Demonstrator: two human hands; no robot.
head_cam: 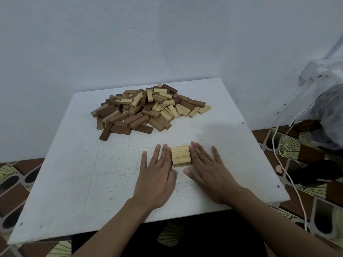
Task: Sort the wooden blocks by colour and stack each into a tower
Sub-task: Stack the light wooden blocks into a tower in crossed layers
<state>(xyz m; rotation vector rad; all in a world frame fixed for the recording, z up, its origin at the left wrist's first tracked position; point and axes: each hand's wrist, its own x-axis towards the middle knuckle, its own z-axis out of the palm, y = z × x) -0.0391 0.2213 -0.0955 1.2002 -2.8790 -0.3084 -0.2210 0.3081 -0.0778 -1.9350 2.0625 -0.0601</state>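
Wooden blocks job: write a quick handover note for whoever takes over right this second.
Left hand: open, straight fingers against the left side of the light blocks.
Right hand: open, fingers against their right side.
Things: the light blocks lie side by side near the front of the table; the mixed pile of light and dark blocks sits at the back.
Done: only the base of the light tower.
Left: sort nearly the whole mixed pile, build up the light tower, start the dark one.
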